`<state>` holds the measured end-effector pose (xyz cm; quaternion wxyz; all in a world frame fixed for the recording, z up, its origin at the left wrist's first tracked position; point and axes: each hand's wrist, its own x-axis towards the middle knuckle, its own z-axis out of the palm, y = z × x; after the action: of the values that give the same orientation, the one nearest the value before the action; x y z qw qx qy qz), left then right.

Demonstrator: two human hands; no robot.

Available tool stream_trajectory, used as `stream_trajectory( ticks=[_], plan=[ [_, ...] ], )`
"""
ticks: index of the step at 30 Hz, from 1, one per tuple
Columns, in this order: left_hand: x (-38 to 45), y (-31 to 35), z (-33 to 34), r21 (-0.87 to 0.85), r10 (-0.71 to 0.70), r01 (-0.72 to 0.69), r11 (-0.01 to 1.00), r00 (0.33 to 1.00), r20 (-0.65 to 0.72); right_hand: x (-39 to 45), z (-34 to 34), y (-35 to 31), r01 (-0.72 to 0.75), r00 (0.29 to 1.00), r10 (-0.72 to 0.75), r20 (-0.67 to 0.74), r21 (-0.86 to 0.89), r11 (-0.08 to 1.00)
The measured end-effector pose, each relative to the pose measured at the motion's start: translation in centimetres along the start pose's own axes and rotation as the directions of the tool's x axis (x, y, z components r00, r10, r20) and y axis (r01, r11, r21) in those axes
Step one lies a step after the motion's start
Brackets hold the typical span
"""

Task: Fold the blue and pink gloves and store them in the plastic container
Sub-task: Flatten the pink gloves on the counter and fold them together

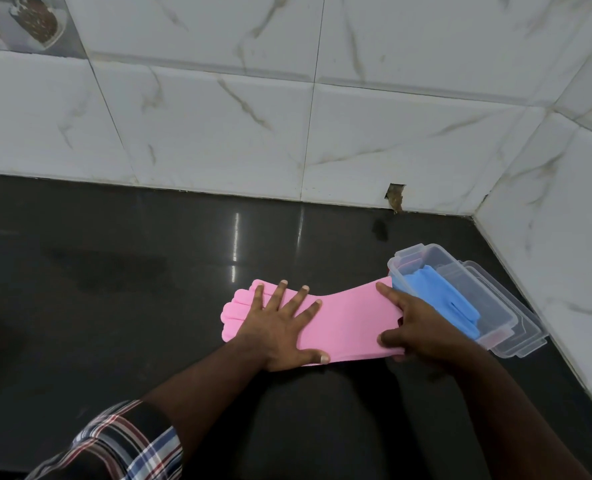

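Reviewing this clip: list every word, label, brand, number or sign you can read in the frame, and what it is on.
None: no readable text in the head view.
Plastic container and the lid under it: no label or embossing shows.
Pink gloves and blue gloves: no print visible.
Decorative wall tile: a picture only, no words.

Pink gloves flat on counter; blue gloves folded inside clear container
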<state>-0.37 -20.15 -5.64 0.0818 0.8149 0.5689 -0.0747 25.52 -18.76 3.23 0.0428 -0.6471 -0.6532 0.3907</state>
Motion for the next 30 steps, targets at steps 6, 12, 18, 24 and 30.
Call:
stream_trajectory(
  ticks=[6,12,18,24,30],
  plan=[
    [0.2,0.9,0.5,0.012,-0.007,0.008,1.000,0.999,-0.032,-0.7,-0.6,-0.6,0.007,1.000,-0.008,0.023,0.031,1.000],
    [-0.1,0.8,0.8,-0.009,-0.010,0.009,1.000,0.999,-0.050,-1.3,-0.9,-2.3,0.099,0.995,-0.102,0.014,0.125,0.987],
    [-0.6,0.0,0.2,-0.039,-0.009,0.007,0.999,0.998,-0.065,-1.5,-0.8,-3.6,0.077,0.997,-0.079,0.022,0.059,0.995],
    [-2.3,-1.7,0.3,-0.008,-0.085,0.085,0.996,0.996,-0.028,-1.8,-0.7,-3.8,0.054,0.998,-0.056,0.026,0.049,0.997],
    [-2.2,-1.6,0.4,0.010,-0.091,0.091,0.996,0.996,-0.020,-2.0,-0.6,-6.3,0.047,0.998,-0.049,0.044,0.043,0.998]
  ],
)
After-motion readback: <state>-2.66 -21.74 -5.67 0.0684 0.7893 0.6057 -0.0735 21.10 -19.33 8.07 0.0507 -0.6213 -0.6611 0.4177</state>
